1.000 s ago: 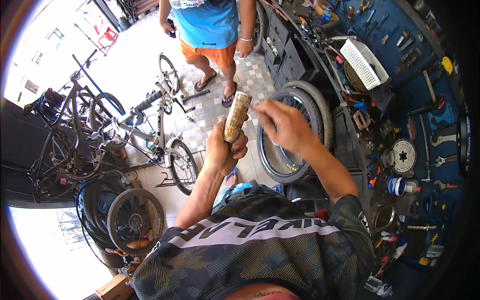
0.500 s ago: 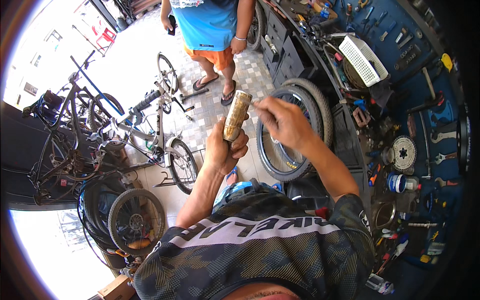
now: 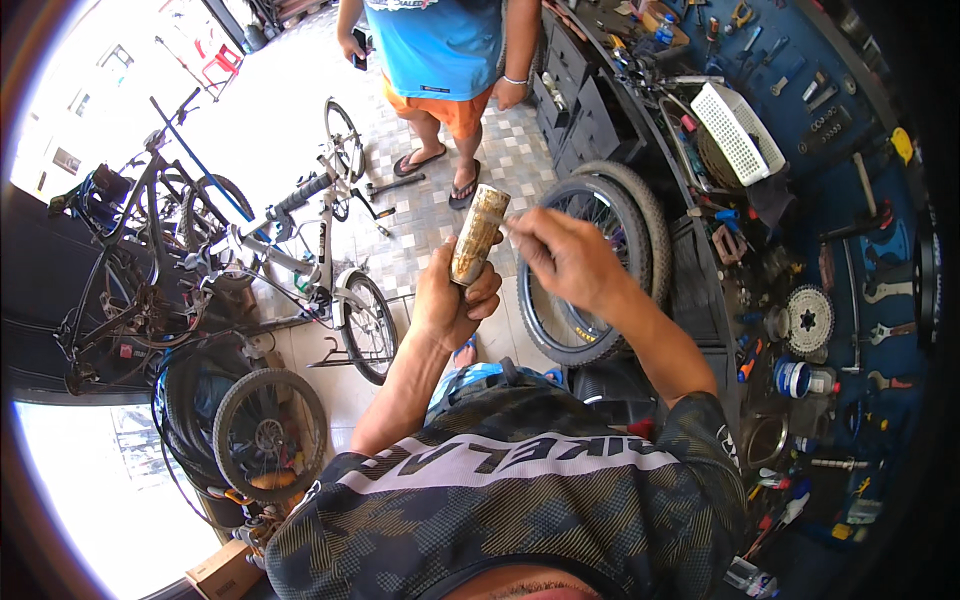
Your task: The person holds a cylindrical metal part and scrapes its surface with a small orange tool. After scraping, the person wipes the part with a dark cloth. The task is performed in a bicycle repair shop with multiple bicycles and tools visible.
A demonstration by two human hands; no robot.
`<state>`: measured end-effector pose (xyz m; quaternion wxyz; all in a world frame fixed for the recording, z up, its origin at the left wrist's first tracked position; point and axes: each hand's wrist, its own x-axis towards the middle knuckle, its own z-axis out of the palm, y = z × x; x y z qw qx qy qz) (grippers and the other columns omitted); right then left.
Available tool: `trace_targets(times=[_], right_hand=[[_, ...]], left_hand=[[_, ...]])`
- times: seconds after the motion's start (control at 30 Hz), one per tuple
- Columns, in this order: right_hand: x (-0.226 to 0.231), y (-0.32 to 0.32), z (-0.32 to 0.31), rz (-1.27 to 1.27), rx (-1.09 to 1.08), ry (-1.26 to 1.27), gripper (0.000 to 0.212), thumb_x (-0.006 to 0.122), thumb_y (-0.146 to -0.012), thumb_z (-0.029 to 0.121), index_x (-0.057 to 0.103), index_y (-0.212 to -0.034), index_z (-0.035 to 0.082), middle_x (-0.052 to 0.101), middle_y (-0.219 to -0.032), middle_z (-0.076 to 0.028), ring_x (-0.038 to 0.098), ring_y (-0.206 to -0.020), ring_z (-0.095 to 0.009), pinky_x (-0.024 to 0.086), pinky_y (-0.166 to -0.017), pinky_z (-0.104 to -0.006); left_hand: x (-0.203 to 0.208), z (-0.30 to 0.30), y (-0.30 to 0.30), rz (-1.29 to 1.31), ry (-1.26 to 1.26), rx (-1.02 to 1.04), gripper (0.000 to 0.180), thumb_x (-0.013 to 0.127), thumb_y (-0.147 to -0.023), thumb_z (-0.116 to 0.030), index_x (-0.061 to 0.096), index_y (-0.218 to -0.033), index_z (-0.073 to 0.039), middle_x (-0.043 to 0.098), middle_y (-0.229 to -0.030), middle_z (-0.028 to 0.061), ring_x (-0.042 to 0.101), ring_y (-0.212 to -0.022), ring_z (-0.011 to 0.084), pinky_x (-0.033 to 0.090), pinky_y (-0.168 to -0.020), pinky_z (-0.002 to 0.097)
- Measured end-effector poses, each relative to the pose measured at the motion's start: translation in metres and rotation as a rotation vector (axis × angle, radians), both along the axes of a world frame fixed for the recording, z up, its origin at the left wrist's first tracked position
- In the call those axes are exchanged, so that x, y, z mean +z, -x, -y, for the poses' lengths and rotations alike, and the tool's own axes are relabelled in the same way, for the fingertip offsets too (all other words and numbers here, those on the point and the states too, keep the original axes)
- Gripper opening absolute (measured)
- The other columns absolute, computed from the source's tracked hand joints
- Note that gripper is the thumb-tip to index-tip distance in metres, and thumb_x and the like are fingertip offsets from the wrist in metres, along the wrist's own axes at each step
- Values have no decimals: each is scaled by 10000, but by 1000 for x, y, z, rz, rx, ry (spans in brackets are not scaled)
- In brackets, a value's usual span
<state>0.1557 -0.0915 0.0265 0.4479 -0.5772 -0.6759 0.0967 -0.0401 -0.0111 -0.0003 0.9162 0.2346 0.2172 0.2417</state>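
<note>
Left grip (image 3: 445, 298) clasps the mottled cylinder (image 3: 480, 233), far end tilted right. Right grip (image 3: 572, 258), narrowed, contents unclear, is just rightward.

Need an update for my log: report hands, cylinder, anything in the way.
Left hand gripping stained cylinder. Right hand beside its upper half, contact unclear. Blue-shirted person standing beyond.

1. Cylinder (image 3: 480, 232), one: stout, pale and silvery, its surface mottled with brown and gold patches.
2. Pose: tilted, far end leaning slightly to my right.
3. Place: lower part gripped in my left hand (image 3: 450, 300); upper part exposed, just beside my right hand (image 3: 568, 258).
</note>
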Motion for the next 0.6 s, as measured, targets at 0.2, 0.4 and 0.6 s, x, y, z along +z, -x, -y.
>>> trace_targets(times=[0.2,0.4,0.6], right_hand=[[-4,5,-14,53,38,99,129,695,-1048,159,641,-1142,90,733,-957,-184,740,-832,-428,581,-687,-489],[-35,-53,-41,-99,-158,98,151,642,-1108,194,647,-1168,56,697,-810,-153,688,-709,-227,528,-649,-385],[-86,-3,-27,-668,128,331,294,664,-1125,315,662,-1203,31,548,-762,66,416,-579,-20,331,-515,-240]], left_hand=[[-6,-2,19,-115,-28,81,542,280,-1173,-428,598,-1336,-22,350,-591,-11,315,-536,107,265,-439,261],[-21,39,42,-143,-72,268,529,309,-1180,-437,607,-1286,-12,371,-612,2,320,-524,108,277,-439,270],[-49,105,62,-357,-158,704,438,372,-1198,-475,571,-1158,-87,522,-709,38,389,-532,95,330,-466,269]])
